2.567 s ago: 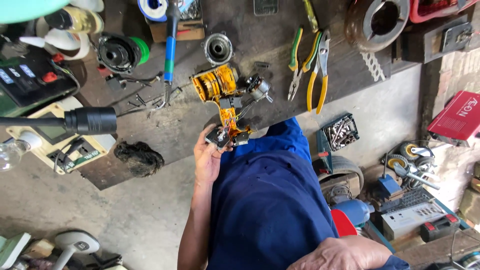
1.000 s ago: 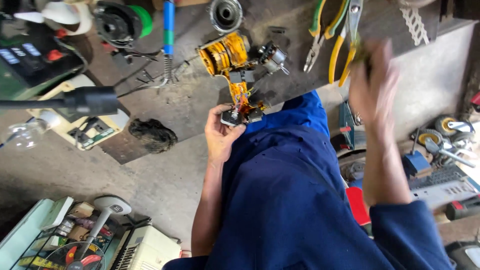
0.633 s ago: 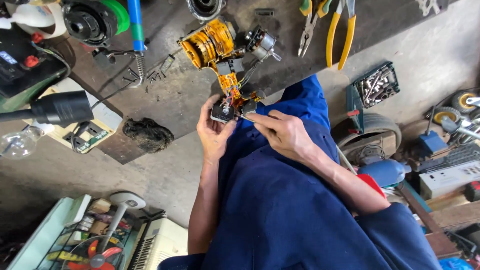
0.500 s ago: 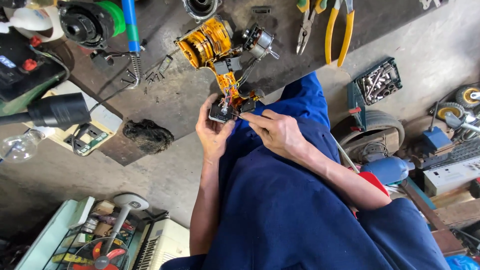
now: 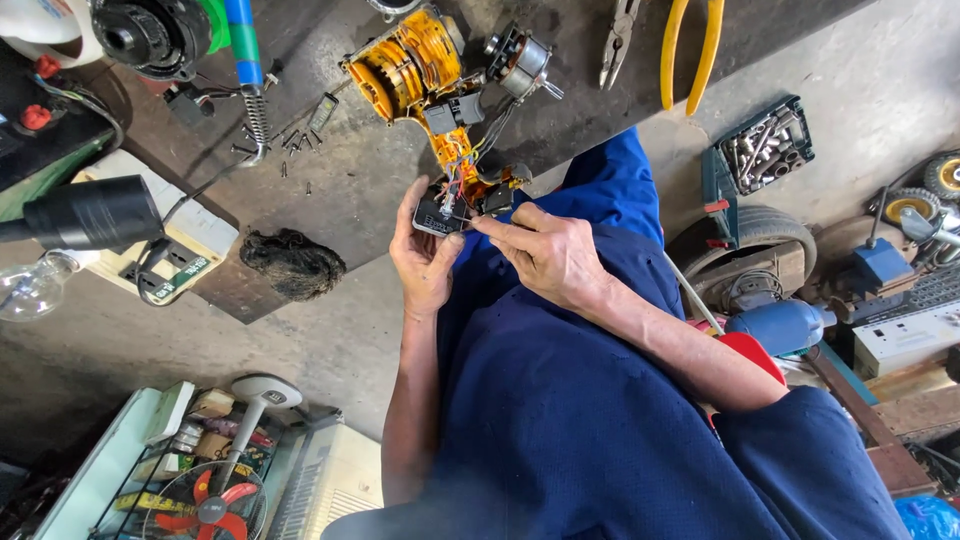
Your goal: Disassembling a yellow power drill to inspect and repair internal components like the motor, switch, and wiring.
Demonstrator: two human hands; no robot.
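An opened yellow power drill (image 5: 420, 65) lies on the dark workbench (image 5: 360, 200), its windings bare and its small motor (image 5: 515, 60) beside it on wires. At the bench's near edge hangs the drill's black handle base (image 5: 440, 212) on red and other wires. My left hand (image 5: 425, 260) grips that base from below, thumb and fingers around it. From the right, my right hand (image 5: 545, 255) pinches the same black piece with thumb and forefinger. Blue work clothes cover my lap just beneath both hands.
Yellow-handled pliers (image 5: 685, 50) and grey pliers (image 5: 620, 35) lie at the bench's far right. Loose screws (image 5: 290, 150), a blue-green handled tool (image 5: 240, 35), a black wad (image 5: 293, 262) and a black lamp (image 5: 90, 212) with a bulb (image 5: 30, 285) sit left. A socket case (image 5: 765, 145) stands on the floor.
My right hand rose from my lap, swept past the pliers and came down onto the drill's handle base. The left hand has kept its hold there throughout.
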